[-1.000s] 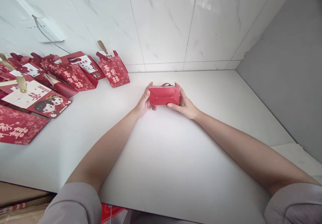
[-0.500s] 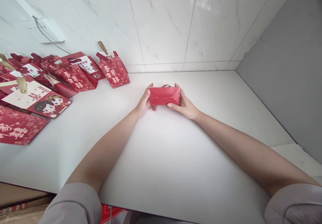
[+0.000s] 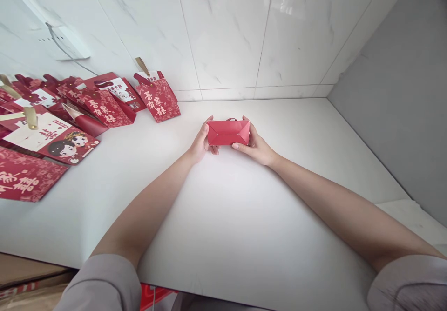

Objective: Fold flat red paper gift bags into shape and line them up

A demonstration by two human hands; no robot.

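Observation:
Between both hands is a small red paper gift box [image 3: 228, 132], its folded bottom panel turned toward me. Seams run from the corners of that panel to a central line, and a bit of dark red ribbon shows behind its far edge. My left hand [image 3: 201, 139] grips the left end, thumb on the near side and fingers partly underneath. On the right end, my right hand [image 3: 256, 144] is closed, with its thumb along the lower edge. The box's printed faces are hidden from view.
Several red gift boxes with ribbon handles [image 3: 104, 108] crowd the left of the white table [image 3: 223, 227]. One box [image 3: 159, 98] stands by the tiled wall [image 3: 226, 31]. A cable runs from a wall socket [image 3: 66, 43]. A cardboard box [image 3: 28, 273] sits below the table's front left edge.

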